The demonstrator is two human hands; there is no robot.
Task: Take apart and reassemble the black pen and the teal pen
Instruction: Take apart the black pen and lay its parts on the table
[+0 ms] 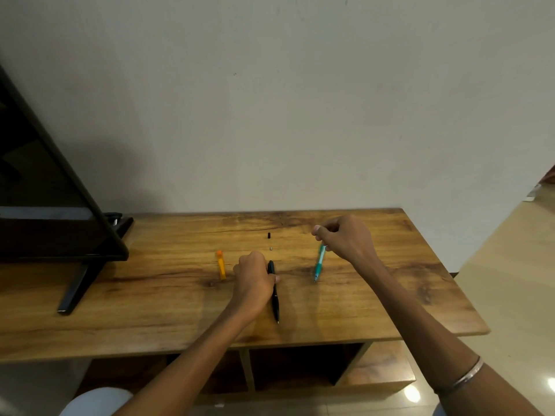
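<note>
At the far left a dark television (pixel 45 181) stood on the wooden table (pixel 156 307), its screen cut off by the frame edge and one slanted black foot (pixel 78 288) planted on the tabletop. To its right lay an orange pen part (pixel 221 265), capped end away from the person, just beside the left hand (pixel 253 277) but apart from it.

The left hand was clenched round the black pen (pixel 275 298) at its upper half, knuckles up, the thumb tip showing on the pen's right side. The pen lay roughly lengthwise toward the person, its tip pointing at the near edge; the hand hid part of the barrel, so whether the pen rested on the wood or sat slightly raised could not be told. Beyond it, farther from the person, sat two tiny pieces in a line — a small black piece (pixel 269 235) and a smaller pale piece (pixel 271 248) — too small to identify.

Further right the right hand (pixel 345 238) grasped the teal pen (pixel 319 264) by its upper end, fingers curled over it — the pen slanted down, tip at or just above the tabletop. A thin metal bangle (pixel 468 376) circled the right forearm. Below the tabletop open shelf compartments (pixel 294 367) showed dimly, and a pale tiled floor (pixel 510 280) ran along the right.
</note>
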